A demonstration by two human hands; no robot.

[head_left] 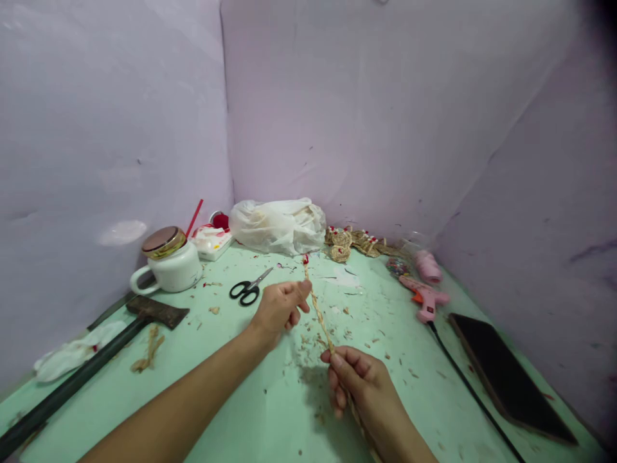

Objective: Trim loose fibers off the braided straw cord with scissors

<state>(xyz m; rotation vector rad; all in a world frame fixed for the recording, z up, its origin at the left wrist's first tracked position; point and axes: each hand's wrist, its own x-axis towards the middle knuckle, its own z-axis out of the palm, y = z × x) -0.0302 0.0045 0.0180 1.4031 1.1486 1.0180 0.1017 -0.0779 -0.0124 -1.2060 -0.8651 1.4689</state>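
A thin braided jute cord (319, 314) with a red tip runs diagonally between my hands above the green table (270, 399). My left hand (279, 307) pinches the cord near its upper end, fingers closed. Lower down, my right hand (359, 382) is wrapped round the cord, which passes on under the wrist. Black-handled scissors (248, 289) lie just left of my left hand.
A white mug with a gold lid (168, 260), a hatchet (144, 315), a white plastic bag (277, 225), jute ornaments (354, 243), a pink glue gun (424, 297) with black cable, a pink spool (428, 265) and a dark phone (506, 376) lie around. Fibre scraps litter the table.
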